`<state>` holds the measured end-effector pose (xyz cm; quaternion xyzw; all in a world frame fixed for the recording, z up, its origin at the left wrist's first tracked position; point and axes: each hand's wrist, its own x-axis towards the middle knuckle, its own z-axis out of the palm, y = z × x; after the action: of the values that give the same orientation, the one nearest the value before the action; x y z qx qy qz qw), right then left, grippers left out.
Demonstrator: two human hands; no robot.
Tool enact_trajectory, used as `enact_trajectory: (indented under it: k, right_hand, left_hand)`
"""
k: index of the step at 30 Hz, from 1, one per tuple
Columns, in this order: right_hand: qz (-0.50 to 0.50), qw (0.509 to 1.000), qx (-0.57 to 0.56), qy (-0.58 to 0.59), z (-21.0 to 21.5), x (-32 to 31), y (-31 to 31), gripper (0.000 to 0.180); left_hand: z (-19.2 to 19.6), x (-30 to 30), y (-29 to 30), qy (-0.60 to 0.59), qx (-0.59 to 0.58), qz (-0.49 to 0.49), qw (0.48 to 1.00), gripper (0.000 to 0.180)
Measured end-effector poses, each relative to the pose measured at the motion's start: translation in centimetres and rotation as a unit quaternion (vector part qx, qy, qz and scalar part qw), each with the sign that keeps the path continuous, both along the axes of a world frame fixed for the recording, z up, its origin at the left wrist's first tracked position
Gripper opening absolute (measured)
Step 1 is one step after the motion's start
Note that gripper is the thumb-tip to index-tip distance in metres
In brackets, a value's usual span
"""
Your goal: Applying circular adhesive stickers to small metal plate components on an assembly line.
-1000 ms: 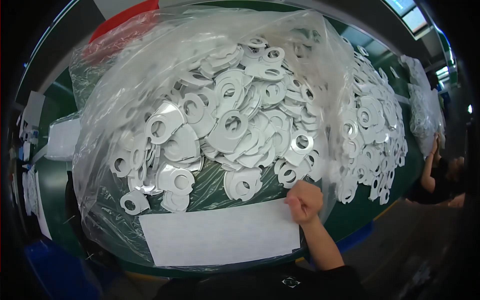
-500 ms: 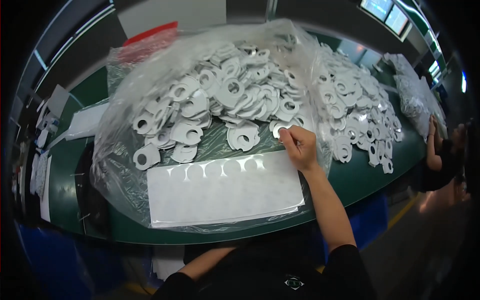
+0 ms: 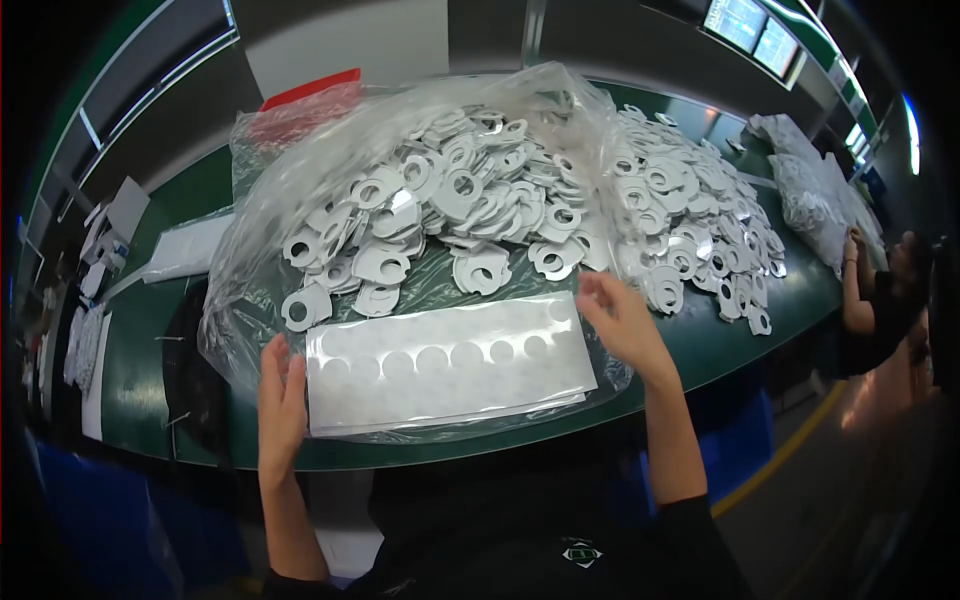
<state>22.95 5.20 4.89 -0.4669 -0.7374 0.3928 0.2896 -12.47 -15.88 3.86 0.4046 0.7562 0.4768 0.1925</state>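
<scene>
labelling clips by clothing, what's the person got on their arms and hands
Both the left hand and the right hand are bare: no gloves, rings or watch visible. The forearms are uncovered; dark, apparently black sleeves start near the elbows at the bottom of the picture.

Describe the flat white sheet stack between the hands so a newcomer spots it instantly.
On the green table, at the near edge of the clear plastic bag of white ring-shaped cutouts, lies a stack of white rectangular sheets. Unlike the loose cutouts, it is flat, oblong, with one row of faint circles.

white sheet stack flat on table
</scene>
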Motion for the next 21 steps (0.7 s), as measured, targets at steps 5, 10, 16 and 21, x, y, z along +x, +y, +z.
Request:
enact_trajectory:
  k: [5, 10, 16, 21]
  right_hand:
    - [-0.007, 0.999, -0.036, -0.026, 0.7, 1.2, -4.5, 0.055]
    - [0.003, 0.999, -0.044, 0.001, 0.0, 0.7, -4.9, 0.066]
    - [-0.028, 0.994, -0.079, 0.07, -1.3, 1.2, -2.7, 0.067]
    - [-0.023, 0.993, -0.103, 0.054, -1.8, 1.4, -2.3, 0.068]
  left_hand:
    - [-1.1, 3.6, 0.9, -0.013, -0.022, 0.028, 0.999, 0.055]
    - [-1.7, 4.5, 1.4, -0.105, 0.073, 0.077, 0.989, 0.059]
    - [0.4, 2.2, 1.4, -0.416, 0.092, 0.043, 0.904, 0.057]
    - [-0.8, 1.0, 1.0, -0.355, 0.007, -0.083, 0.931, 0.042]
